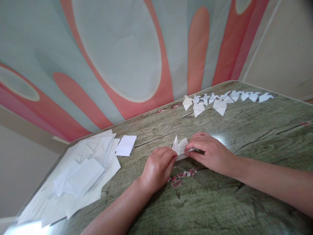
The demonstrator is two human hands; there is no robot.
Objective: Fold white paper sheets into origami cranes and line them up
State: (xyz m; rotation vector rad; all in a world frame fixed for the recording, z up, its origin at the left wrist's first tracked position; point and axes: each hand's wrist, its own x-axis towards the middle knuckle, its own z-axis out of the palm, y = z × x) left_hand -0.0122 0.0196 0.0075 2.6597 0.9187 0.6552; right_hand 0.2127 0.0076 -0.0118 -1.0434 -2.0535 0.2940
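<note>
A partly folded piece of white paper (180, 147) is held between both hands above the middle of the table. One narrow point of it stands up, and a wider flap rises beside that point. My left hand (157, 168) pinches its left end between thumb and fingers. On the other side my right hand (209, 151) grips the right end, thumb below and fingers above. The fingers hide the paper's lower corners.
A loose pile of white sheets (107, 178) covers the table's left side, with a small stack of paper squares (126, 146) beside it. Several folded paper birds (220, 106) stand in rows at the back right. The wood-patterned table (244, 130) meets a patterned wall covering (117, 58).
</note>
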